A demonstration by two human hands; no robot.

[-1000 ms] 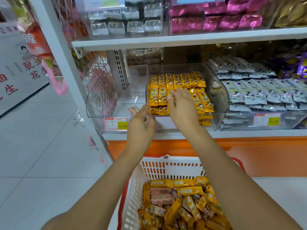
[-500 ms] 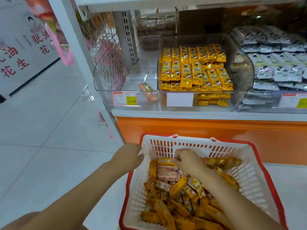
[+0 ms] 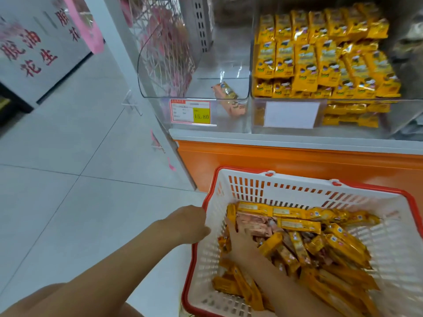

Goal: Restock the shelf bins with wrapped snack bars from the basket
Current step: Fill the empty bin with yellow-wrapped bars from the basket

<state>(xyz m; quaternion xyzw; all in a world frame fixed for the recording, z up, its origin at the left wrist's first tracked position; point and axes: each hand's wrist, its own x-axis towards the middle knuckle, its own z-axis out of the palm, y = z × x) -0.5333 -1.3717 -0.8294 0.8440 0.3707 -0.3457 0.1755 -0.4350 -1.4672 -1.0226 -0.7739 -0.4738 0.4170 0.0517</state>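
Two hands work at the basket. The right hand lies among the snack bars, nearer the pink bars, which lie crosswise at its fingertips; whether it grips cannot be told. The left hand meets the rim with its fingers hidden. The left bin stands ahead and above.

White shelf ledge across 12 to 2 o'clock, orange base panel beneath. On ledge: left clear bin at 12, right clear bin at 1, walls touching. Pale tiled floor from 7 to 10. Basket at 5; contact with floor hidden.
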